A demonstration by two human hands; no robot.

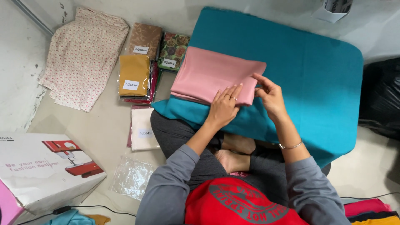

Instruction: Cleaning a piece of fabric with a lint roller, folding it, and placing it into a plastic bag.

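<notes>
A folded cloth [210,77] lies on a larger spread cloth [308,71], toward its left side. The person sits cross-legged at the near edge, with the spread cloth draped over their lap. The left hand [223,106] rests flat on the folded cloth's near right corner; the right hand [271,96] pinches that corner just beside it. Left of the spread cloth, packaged cloths [143,66] lie in a cluster on the floor, with a loose patterned cloth [81,56] farther left. An empty plastic bag [131,178] lies near the person's left elbow, and a cardboard box [39,171] sits left of it.
</notes>
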